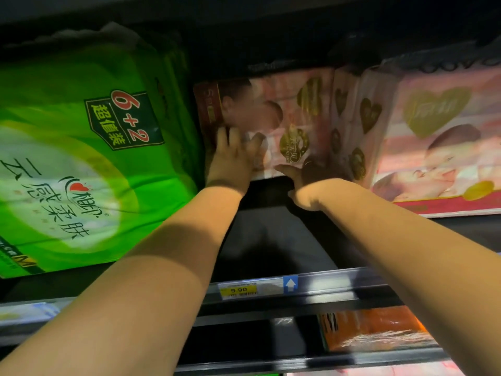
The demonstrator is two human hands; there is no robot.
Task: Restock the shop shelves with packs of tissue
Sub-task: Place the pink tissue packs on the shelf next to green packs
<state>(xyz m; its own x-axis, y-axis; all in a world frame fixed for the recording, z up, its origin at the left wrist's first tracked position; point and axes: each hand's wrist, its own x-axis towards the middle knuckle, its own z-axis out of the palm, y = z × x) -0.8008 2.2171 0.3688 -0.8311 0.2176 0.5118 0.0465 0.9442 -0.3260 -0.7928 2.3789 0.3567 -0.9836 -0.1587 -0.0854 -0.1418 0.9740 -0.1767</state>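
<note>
Dark shop shelf (271,240), pink tissue pack (287,118) far back.
Its long axis runs left-right, printed face toward me; my left hand (233,158) presses flat, right hand (311,172) shadowed, grip I cannot tell.

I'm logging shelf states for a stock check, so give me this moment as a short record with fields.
item handled: pink tissue pack, deep on the shelf
left hand: straight fingers pressed on its front
right hand: at its lower edge, shadowed; grip unclear
left of it: green pack
right of it: second pink pack, nearer the front
rail: price tag reading 9.90
shelf below: orange pack
</note>
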